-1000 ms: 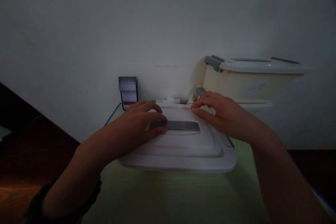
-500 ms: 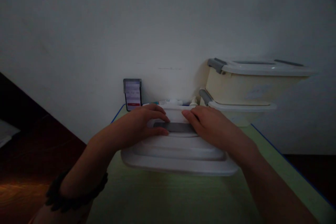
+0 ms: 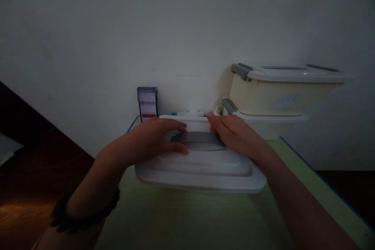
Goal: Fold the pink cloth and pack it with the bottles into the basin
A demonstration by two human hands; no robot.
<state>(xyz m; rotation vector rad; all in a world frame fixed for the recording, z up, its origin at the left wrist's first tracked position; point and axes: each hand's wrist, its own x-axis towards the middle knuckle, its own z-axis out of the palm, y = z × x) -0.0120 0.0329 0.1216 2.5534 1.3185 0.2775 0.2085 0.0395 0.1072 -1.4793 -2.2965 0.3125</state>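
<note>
Grey handle (image 3: 199, 138) newly bowed between spread left grip (image 3: 152, 137) and half-curled right grip (image 3: 238, 133), both holds unclear.

Plenty of print on show, and not one word of it comes through clearly!

Here's the phone (image 3: 148, 105), upright by the wall, its lit screen (image 3: 147, 108) carrying a line of dark characters across the middle and a red bar below, all too small and soft to read, with the top blocked out in coarse squares. Over to the right, a pale label (image 3: 289, 100) sits on the front of the upper box (image 3: 254, 95), its row of marks a blur. And there, low against the wall, a white tube (image 3: 190, 113) bears teal and dark printing, too tiny to make out!
</note>
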